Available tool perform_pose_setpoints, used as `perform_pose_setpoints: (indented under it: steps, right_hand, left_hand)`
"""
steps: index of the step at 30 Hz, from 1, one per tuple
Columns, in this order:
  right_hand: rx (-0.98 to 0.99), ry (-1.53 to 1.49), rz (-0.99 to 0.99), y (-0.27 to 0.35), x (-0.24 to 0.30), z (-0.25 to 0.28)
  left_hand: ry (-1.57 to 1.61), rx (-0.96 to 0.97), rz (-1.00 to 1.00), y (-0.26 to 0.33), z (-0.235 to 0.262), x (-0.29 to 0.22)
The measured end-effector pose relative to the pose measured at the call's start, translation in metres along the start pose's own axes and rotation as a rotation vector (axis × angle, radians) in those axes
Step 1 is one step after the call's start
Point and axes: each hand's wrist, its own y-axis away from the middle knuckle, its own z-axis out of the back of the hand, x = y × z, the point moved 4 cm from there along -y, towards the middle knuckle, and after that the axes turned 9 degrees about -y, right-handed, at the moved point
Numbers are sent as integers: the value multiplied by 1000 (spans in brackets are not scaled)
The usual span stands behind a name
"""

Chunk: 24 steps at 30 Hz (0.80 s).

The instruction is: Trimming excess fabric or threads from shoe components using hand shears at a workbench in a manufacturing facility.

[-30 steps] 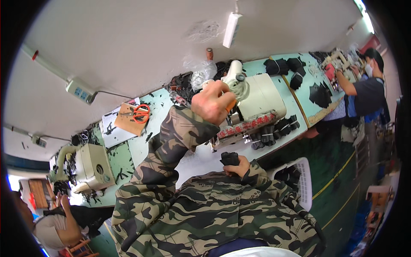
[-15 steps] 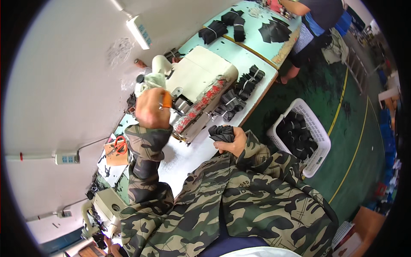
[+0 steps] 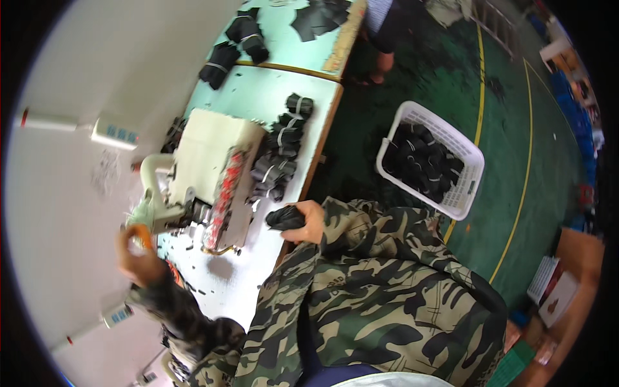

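My left hand [image 3: 138, 258] is raised at the left, beside the needle end of a cream sewing machine [image 3: 205, 148]. Its fingers close round an orange looped thing [image 3: 143, 237], too smeared by motion to tell its kind. In front of the machine, over the white table, my right hand [image 3: 308, 222] grips a folded bundle of black fabric pieces [image 3: 284, 218]. Fingers and thumb wrap the bundle's right end. Several tied black fabric bundles [image 3: 284, 138] lie in a row along the table edge, to the right of the machine.
A white plastic basket [image 3: 476, 169] with black bundles stands on the green floor to the right. More bundles [image 3: 221, 64] and flat black pieces [image 3: 317, 19] lie on the far table. A person's leg [image 3: 382, 64] shows beside it. Cardboard boxes [image 3: 583, 258] are at the lower right.
The whole view has turned, so the table and machine sit farther left. My left hand has swung left and down with the orange thing. My right hand still holds the black bundle.
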Motion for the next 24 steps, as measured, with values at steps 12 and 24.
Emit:
perform_pose_setpoints:
  steps: [12, 24]
  right_hand:
    - [-1, -340, -61, -4, 48, 48]
    - [-9, 484, 27, -52, -45, 113]
  left_hand:
    - [1206, 692, 438, 50, -144, -139]
    - [865, 1258, 331, 56, -171, -269]
